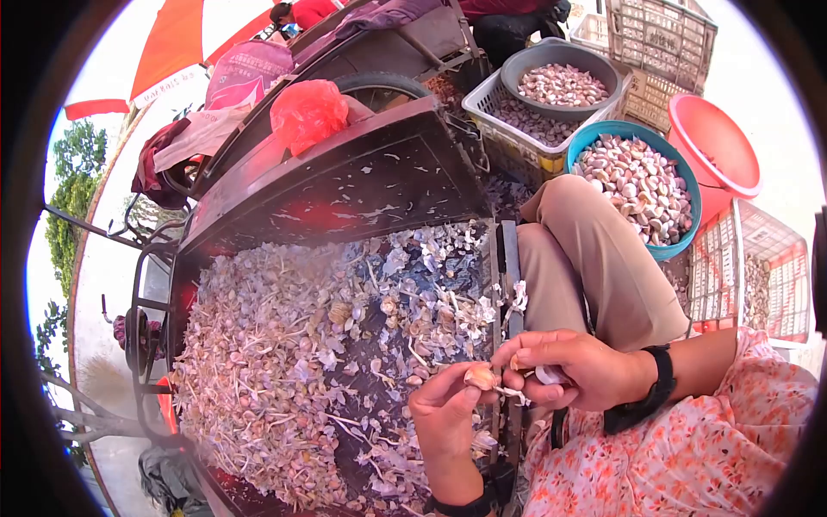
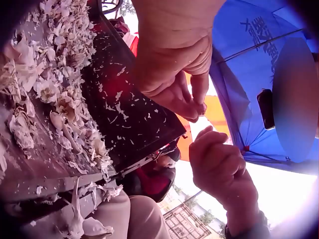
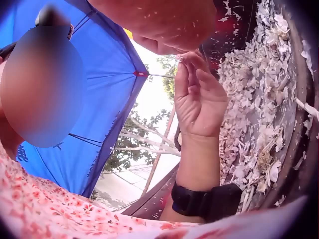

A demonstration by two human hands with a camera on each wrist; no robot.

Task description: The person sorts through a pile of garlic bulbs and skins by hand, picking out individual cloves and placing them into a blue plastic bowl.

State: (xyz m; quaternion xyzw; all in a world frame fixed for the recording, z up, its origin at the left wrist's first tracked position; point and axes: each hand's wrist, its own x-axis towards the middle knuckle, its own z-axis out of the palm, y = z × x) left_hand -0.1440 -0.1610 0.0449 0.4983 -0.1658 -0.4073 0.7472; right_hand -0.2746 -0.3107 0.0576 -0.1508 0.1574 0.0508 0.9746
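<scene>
Over the near edge of the cart bed, my left hand (image 1: 446, 412) pinches a piece of garlic (image 1: 481, 376) with tan skin between thumb and fingertips. Close beside it, my right hand (image 1: 579, 366) has its fingers curled round a pale purplish garlic clove (image 1: 550, 375). A small brownish bit shows at its fingertips. A strip of dry skin hangs between the two hands. In the left wrist view the left hand (image 2: 174, 64) and right hand (image 2: 219, 164) face each other with fingertips apart, the garlic mostly hidden by the fingers.
Loose garlic skins and stalks (image 1: 267, 370) cover much of the dark cart bed (image 1: 345, 181). Right of the knees stands a teal basin (image 1: 579, 146) of cloves. Behind it are a grey basin (image 1: 508, 73), white crates (image 1: 715, 276) and a pink bucket (image 1: 715, 146). A red plastic bag (image 1: 308, 116) lies on the cart's far wall.
</scene>
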